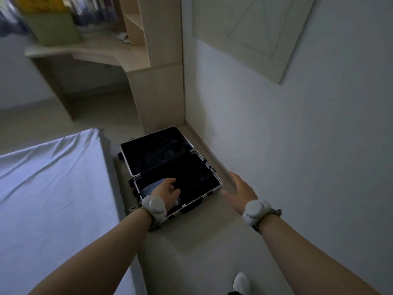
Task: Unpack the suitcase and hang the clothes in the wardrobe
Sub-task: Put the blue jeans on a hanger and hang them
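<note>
Two bare hands reach down toward an open case on a bedroom floor: the left hand, fingers loosely curled and gripping nothing, hangs over the near-left corner of the suitcase, directly above a pale folded garment that lies there; whether the fingertips touch the cloth cannot be told. The right hand, flat with fingers spread and holding nothing, is out over bare floor just beyond the case's right rim, so the left is plainly the nearer to the garment. The suitcase lies flat with both halves open, its long axis running away from the person toward a wooden shelf unit, between the bed on the left and the wall on the right. Dark shapes, possibly more clothes, show faintly in the far half. The likely next move is a short downward close of the left hand on the cloth
</note>
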The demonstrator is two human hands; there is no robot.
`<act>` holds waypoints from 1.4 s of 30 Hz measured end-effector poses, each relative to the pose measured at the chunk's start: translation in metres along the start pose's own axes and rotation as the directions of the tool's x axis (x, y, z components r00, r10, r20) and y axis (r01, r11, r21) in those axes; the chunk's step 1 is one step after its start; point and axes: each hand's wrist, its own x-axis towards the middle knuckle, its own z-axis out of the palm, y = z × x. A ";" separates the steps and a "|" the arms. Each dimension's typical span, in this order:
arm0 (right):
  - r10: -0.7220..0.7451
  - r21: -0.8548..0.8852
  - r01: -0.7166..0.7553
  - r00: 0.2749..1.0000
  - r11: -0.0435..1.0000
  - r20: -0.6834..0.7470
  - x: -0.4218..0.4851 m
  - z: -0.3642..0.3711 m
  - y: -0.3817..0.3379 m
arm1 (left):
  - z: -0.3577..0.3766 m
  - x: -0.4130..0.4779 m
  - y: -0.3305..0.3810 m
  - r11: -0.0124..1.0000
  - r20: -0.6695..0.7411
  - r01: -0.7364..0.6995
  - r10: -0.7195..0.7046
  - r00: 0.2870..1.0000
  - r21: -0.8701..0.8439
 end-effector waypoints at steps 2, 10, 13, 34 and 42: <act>-0.053 -0.049 0.057 0.996 0.997 0.077 0.036 -0.003 -0.007 | -0.007 0.016 0.001 0.999 -0.050 0.043 -0.044 0.998 -0.018; -0.201 -0.172 0.267 0.923 0.948 0.328 0.162 -0.027 -0.021 | -0.018 0.061 0.020 0.952 -0.256 0.215 -0.268 0.929 -0.218; -0.225 -0.200 0.305 0.912 0.931 0.342 0.201 -0.029 -0.025 | -0.010 0.068 0.022 0.933 -0.286 0.263 -0.329 0.900 -0.246; -0.197 -0.222 0.412 0.758 0.884 0.622 0.356 0.133 -0.087 | -0.055 0.174 -0.098 0.858 -0.341 0.441 -0.510 0.790 -0.262; -0.188 -0.250 0.452 0.724 0.857 0.664 0.454 0.201 -0.052 | -0.016 0.263 -0.163 0.821 -0.325 0.493 -0.569 0.756 -0.289</act>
